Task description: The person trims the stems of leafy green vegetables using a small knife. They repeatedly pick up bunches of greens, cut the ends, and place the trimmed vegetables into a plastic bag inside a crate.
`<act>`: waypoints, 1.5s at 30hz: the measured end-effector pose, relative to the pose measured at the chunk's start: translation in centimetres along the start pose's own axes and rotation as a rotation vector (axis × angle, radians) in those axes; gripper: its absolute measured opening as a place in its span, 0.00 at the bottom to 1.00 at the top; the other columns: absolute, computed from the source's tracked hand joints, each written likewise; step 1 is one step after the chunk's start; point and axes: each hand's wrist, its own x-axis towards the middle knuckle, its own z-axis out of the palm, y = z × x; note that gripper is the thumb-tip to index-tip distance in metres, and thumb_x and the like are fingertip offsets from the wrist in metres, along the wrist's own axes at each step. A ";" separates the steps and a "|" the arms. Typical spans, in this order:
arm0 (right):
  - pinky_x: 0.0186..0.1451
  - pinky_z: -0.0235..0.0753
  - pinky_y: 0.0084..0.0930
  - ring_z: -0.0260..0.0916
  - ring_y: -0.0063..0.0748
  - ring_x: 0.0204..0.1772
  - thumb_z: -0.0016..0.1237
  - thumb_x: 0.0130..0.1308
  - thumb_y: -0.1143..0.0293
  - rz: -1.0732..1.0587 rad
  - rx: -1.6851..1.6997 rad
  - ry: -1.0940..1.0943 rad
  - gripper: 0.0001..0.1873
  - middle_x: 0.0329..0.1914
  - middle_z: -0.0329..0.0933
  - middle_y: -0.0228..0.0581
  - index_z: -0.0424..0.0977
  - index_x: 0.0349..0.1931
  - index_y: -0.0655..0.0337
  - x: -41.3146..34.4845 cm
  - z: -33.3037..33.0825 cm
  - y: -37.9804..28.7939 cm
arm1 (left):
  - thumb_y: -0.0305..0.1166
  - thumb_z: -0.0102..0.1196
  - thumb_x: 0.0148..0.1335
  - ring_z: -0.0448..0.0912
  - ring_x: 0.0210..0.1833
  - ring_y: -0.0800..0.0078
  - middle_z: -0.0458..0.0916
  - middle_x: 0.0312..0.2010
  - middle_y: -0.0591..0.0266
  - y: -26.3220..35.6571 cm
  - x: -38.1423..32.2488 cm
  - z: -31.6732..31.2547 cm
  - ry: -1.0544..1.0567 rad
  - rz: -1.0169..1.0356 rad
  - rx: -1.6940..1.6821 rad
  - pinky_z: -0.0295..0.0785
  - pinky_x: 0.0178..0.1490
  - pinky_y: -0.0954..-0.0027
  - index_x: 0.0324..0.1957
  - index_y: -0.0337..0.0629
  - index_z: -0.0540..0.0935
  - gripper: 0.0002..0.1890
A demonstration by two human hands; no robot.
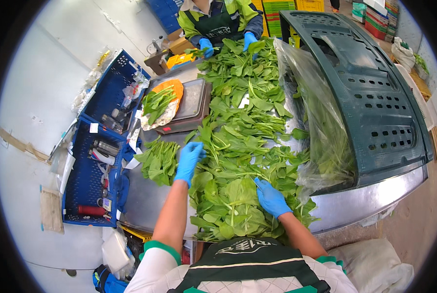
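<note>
A long heap of leafy greens (240,135) covers the middle of the metal table (148,201). My left hand (189,161), in a blue glove, is at the heap's left edge with its fingers curled; whether they hold a stem is unclear. Just left of it lies a separate bunch of greens (159,161). My right hand (272,197), also gloved in blue, rests against the leaves on the near right, its fingertips partly hidden among them. Beyond my left hand, a weighing scale (191,99) bears an orange-rimmed tray (178,89) with some greens on it.
Across the table a co-worker's gloved hands (206,47) handle greens. On the right, a dark green plastic crate (379,99) lies on its side, with a clear plastic liner (324,121) around more greens. Blue baskets (79,175) holding bottles and small items line the left wall.
</note>
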 end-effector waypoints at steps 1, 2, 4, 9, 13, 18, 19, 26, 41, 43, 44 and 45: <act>0.51 0.70 0.41 0.69 0.53 0.50 0.31 0.66 0.62 -0.020 0.001 -0.002 0.22 0.59 0.63 0.48 0.61 0.60 0.54 0.2 0.2 0.1 | 0.41 0.53 0.60 0.77 0.32 0.75 0.79 0.30 0.61 -1.8 1.7 0.5 -0.006 0.047 -0.032 0.70 0.36 0.75 0.41 0.40 0.78 0.15; 0.52 0.70 0.41 0.69 0.52 0.51 0.31 0.66 0.62 -0.030 0.040 -0.006 0.22 0.59 0.63 0.48 0.61 0.60 0.54 0.3 -0.2 0.0 | 0.38 0.53 0.59 0.77 0.30 0.74 0.79 0.28 0.60 -2.7 2.6 1.6 -0.011 0.185 0.101 0.71 0.36 0.73 0.38 0.38 0.78 0.13; 0.53 0.68 0.40 0.67 0.52 0.53 0.31 0.66 0.62 -0.030 0.114 -0.010 0.22 0.59 0.63 0.48 0.61 0.59 0.54 -0.2 -1.0 0.2 | 0.36 0.52 0.58 0.76 0.29 0.71 0.79 0.28 0.58 -4.6 3.8 3.0 0.014 0.388 0.426 0.71 0.37 0.70 0.35 0.36 0.78 0.12; 0.54 0.68 0.39 0.67 0.51 0.53 0.32 0.66 0.62 -0.057 0.247 0.040 0.21 0.58 0.65 0.48 0.63 0.59 0.55 -0.3 -0.7 1.9 | 0.41 0.53 0.56 0.78 0.32 0.62 0.80 0.30 0.50 -10.8 5.8 2.4 0.089 -0.151 0.338 0.71 0.39 0.65 0.36 0.35 0.79 0.16; 0.55 0.68 0.38 0.67 0.51 0.54 0.33 0.66 0.63 -0.063 0.202 0.034 0.21 0.57 0.65 0.47 0.63 0.58 0.56 -0.3 -0.9 1.4 | 0.45 0.49 0.61 0.75 0.23 0.72 0.77 0.25 0.58 -13.9 7.5 0.5 0.151 0.003 0.416 0.70 0.25 0.70 0.39 0.32 0.77 0.21; 0.55 0.68 0.38 0.67 0.51 0.54 0.34 0.65 0.63 -0.083 0.183 0.074 0.21 0.57 0.66 0.48 0.64 0.57 0.56 -0.5 -0.5 1.4 | 0.51 0.54 0.55 0.77 0.28 0.65 0.78 0.29 0.54 -9.0 6.7 4.2 0.143 -0.075 0.649 0.72 0.31 0.67 0.41 0.30 0.77 0.28; 0.55 0.68 0.38 0.67 0.51 0.54 0.34 0.65 0.63 -0.104 0.175 0.084 0.21 0.57 0.66 0.48 0.64 0.57 0.56 -0.4 -0.3 1.5 | 0.52 0.56 0.53 0.77 0.28 0.63 0.78 0.30 0.54 -9.1 6.7 4.3 0.152 -0.069 0.765 0.72 0.32 0.67 0.41 0.31 0.77 0.29; 0.52 0.69 0.37 0.70 0.50 0.50 0.36 0.65 0.62 -0.007 0.253 0.032 0.20 0.53 0.69 0.50 0.66 0.55 0.57 -0.5 -0.9 0.9 | 0.30 0.50 0.55 0.72 0.20 0.73 0.77 0.27 0.58 -10.3 6.0 1.7 -0.030 -0.473 -0.448 0.67 0.20 0.76 0.32 0.41 0.76 0.05; 0.41 0.72 0.35 0.75 0.49 0.36 0.36 0.68 0.58 -0.002 0.403 0.006 0.19 0.42 0.75 0.52 0.66 0.58 0.49 1.6 -3.7 -7.2 | 0.25 0.49 0.54 0.72 0.25 0.75 0.75 0.31 0.62 -9.6 -5.5 -5.2 0.293 0.069 0.079 0.71 0.30 0.74 0.42 0.40 0.73 0.12; 0.41 0.73 0.34 0.75 0.46 0.34 0.36 0.68 0.56 -0.022 0.380 0.015 0.20 0.40 0.76 0.51 0.66 0.58 0.49 1.9 -3.7 -7.2 | 0.23 0.47 0.54 0.71 0.29 0.77 0.74 0.34 0.63 -9.9 -5.5 -5.7 0.418 0.210 0.175 0.70 0.31 0.75 0.41 0.39 0.73 0.11; 0.39 0.73 0.32 0.75 0.42 0.32 0.36 0.68 0.56 -0.009 0.424 0.011 0.20 0.38 0.77 0.49 0.66 0.58 0.49 1.8 -3.8 -7.3 | 0.22 0.47 0.55 0.71 0.29 0.78 0.73 0.35 0.64 -10.0 -5.6 -6.2 0.474 0.295 0.249 0.70 0.32 0.75 0.41 0.39 0.73 0.10; 0.37 0.73 0.29 0.75 0.38 0.30 0.36 0.68 0.56 0.008 0.467 0.010 0.20 0.37 0.77 0.47 0.66 0.58 0.50 1.5 -4.0 -7.5 | 0.22 0.46 0.55 0.71 0.30 0.78 0.73 0.36 0.64 -9.8 -5.7 -6.5 0.524 0.381 0.323 0.70 0.32 0.76 0.40 0.39 0.73 0.10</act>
